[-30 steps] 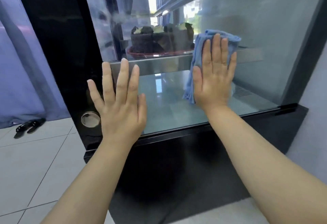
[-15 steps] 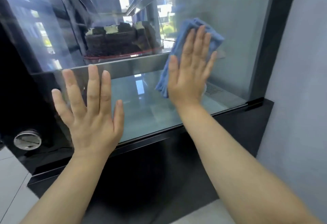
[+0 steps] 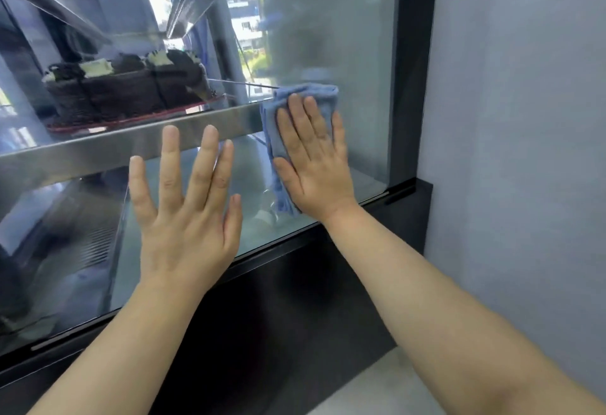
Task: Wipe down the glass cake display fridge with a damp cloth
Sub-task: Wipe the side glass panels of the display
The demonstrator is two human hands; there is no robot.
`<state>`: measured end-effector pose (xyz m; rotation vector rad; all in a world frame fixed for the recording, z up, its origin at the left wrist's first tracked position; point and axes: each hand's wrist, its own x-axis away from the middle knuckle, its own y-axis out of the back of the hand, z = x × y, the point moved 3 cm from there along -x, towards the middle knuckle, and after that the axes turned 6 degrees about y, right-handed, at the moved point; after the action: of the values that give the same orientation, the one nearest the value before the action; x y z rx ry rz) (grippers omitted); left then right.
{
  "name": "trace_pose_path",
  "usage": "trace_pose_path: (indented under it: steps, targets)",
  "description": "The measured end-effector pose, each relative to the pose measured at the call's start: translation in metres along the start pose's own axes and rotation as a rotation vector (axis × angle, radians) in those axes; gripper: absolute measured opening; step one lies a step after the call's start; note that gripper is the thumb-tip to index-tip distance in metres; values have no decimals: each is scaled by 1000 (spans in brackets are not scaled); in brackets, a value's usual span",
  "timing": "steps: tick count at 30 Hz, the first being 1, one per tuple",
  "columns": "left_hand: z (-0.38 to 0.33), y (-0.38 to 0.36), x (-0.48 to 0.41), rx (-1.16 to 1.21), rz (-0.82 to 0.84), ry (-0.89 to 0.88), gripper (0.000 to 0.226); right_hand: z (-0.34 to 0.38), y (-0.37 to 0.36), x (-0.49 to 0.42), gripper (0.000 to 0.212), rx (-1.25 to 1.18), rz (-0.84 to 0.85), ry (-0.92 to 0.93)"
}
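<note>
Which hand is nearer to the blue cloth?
Right. The right hand presses flat on the cloth; the left hand is apart from it, lower and to its left.

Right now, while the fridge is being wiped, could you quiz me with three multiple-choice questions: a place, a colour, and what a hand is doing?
1. Where is the chocolate cake? A) on the shelf behind the glass, left of the cloth; B) on the floor; C) on a chair.
2. What colour is the cloth? A) red; B) white; C) blue.
3. How is the right hand? A) clenched, empty; B) flat, pressing the cloth to the glass; C) hanging at the person's side.
Answers: 1 A, it sits on the metal-edged shelf inside; 2 C, blue fabric shows above the hand; 3 B, it lies flat and open over the cloth.
</note>
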<state>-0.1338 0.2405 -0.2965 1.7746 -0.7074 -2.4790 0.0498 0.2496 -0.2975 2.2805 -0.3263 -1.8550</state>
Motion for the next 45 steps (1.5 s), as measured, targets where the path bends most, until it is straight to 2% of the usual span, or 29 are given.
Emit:
trace_pose_path:
  steps: [1,2,5,6,7,8,11,12,13,14,17,19,21,25,31,33,37,38,42,43,45]
  targets:
    - [-1,-1,1,3,-1,3,58,-23,-1,12,57,11,37,56]
    - [-2,-2,2,9,1,4,58,-50,-2,20,56,13,34,-7]
    - [-2,-2,4,5,-1,5,58,-102,7,14,60,-101,-105,-615]
    - [-3,-2,5,0,1,2,58,-97,7,6,63,-125,-155,-763]
    - [-5,-3,7,0,4,0,58,-82,8,-1,66,-130,-192,-820]
    - [-8,-5,8,7,8,-1,58,-64,9,-6,66,-118,-205,-777]
    - [-23,-10,9,35,24,-22,59,-22,0,10,58,-35,-46,-300]
    - [-27,-11,8,36,27,-30,59,-26,-2,20,57,-29,-6,-228]
    - [-30,-13,7,38,26,-33,59,-36,-3,27,56,-38,-1,-254]
    - [-30,-14,7,43,27,-30,58,-49,-4,33,55,-58,-21,-364]
    - [-29,-16,8,56,18,-20,58,-86,2,32,57,-178,-154,-910]
    - [-30,-18,12,63,0,-35,58,-93,1,30,56,-266,-153,-1266]
    - [-30,-21,16,71,-25,-38,59,-70,-1,27,56,-327,-110,-1481]
    - [-33,-30,23,24,-75,-50,61,-17,-9,30,57,-385,-62,-1503]
    - [-31,-34,23,-11,-70,-86,62,-91,-2,21,56,-378,-135,-1666]
    - [-31,-32,23,3,-55,-77,61,-65,-2,23,56,-384,-128,-1583]
    - [-16,-21,27,45,-28,-126,60,8,-5,34,56,-316,-84,-1271]
    - [-6,-17,32,46,-20,-137,59,-1,-6,33,56,-297,-81,-1284]
    - [50,-6,66,-2,3,-62,60,-21,-7,19,55,-308,-102,-1594]
    - [61,-5,76,-10,-1,-33,60,-1,-7,13,56,-340,-94,-1610]
    - [77,-4,91,-5,1,23,59,67,-7,4,59,-414,-67,-1513]
